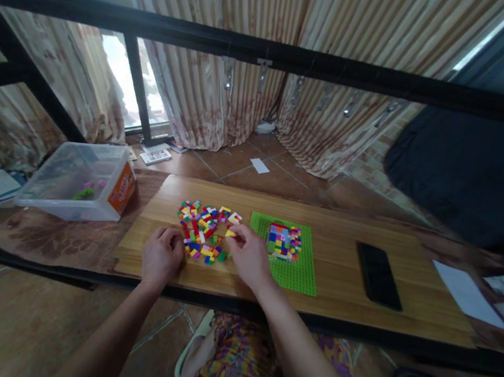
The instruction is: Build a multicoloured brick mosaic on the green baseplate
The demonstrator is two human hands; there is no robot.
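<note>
Loose toy building bricks (200,226) of many colours lie in a spread-out pile on the wooden board. At the pile's right edge, my right hand (249,254) pinches a yellow brick (230,233) between its fingertips. My left hand (162,257) rests at the pile's lower left with curled, closed fingers; what they hold, if anything, is hidden. Right of my right hand lies a green studded baseplate (305,276). On it stands a block of joined multicoloured bricks (282,242), partly bordered in mixed colours.
A clear plastic box (73,176) with an orange label and a few small pieces inside stands at the left. A black phone (377,276) lies on the wooden board (333,307) at the right, with white papers (467,293) beyond it. A dark metal bar (186,34) crosses ahead.
</note>
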